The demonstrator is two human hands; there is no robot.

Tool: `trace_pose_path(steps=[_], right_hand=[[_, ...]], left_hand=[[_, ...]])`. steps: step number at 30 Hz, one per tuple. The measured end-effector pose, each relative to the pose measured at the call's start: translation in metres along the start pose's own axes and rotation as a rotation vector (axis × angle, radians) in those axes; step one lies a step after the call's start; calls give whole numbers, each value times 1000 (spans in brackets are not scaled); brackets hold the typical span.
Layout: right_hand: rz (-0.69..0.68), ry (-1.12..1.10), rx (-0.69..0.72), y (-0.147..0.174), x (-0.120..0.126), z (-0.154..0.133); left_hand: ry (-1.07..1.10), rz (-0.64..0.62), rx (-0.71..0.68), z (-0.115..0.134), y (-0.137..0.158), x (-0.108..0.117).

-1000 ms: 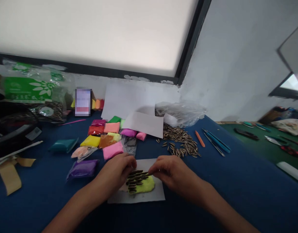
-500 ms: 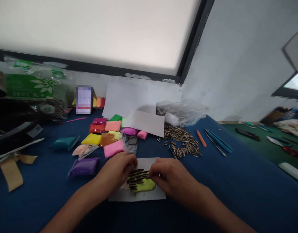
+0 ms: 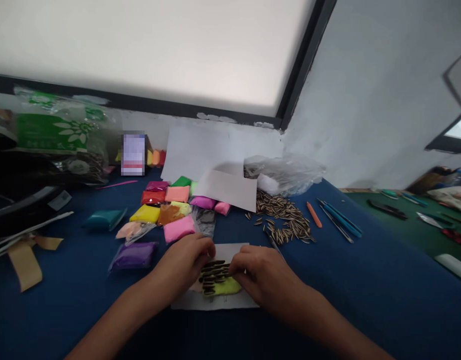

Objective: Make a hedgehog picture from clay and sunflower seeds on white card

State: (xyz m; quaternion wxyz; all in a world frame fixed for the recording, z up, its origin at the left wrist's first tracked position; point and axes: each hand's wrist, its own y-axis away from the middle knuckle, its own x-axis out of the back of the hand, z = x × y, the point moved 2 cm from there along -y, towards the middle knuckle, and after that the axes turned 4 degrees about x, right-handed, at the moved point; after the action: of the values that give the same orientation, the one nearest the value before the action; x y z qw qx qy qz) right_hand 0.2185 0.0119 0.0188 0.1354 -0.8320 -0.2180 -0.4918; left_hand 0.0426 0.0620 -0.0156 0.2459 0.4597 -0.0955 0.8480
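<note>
A flat yellow-green clay shape point(image 3: 230, 286) lies on a small white paper sheet point(image 3: 236, 303), with rows of dark striped sunflower seeds point(image 3: 215, 270) set into it. Pale pink clay point(image 3: 195, 287) shows at its left side. My right hand point(image 3: 262, 272) is pinched at the shape's upper right, its fingertips on the end of a sunflower seed. On the left, my left hand point(image 3: 188, 260) rests over the paper and the shape's edge with fingers curled together; whatever is between them is hidden. Beyond my right hand lies a loose pile of sunflower seeds point(image 3: 290, 220).
Several clay packets, among them a pink one point(image 3: 179, 229) and a purple one point(image 3: 134, 256), lie to the left. An orange stick point(image 3: 314, 215) and blue tweezers point(image 3: 341, 218) are at the right. A clear plastic bag point(image 3: 294, 175) and white papers point(image 3: 203, 150) stand behind.
The whole view has shifted slightly, so things appear a little further right. Both hands keep nearly the same place and pose over the clay shape.
</note>
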Motion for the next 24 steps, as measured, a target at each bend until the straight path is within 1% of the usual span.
trace_pose_path(steps=[6, 13, 24], right_hand=[[-5, 68, 17, 1, -2, 1], [-80, 165, 19, -2, -6, -4], [-120, 283, 24, -5, -11, -4]], left_hand=[[-9, 0, 0, 1, -1, 1], [-15, -9, 6, 2, 0, 2], [-16, 3, -12, 0, 0, 1]])
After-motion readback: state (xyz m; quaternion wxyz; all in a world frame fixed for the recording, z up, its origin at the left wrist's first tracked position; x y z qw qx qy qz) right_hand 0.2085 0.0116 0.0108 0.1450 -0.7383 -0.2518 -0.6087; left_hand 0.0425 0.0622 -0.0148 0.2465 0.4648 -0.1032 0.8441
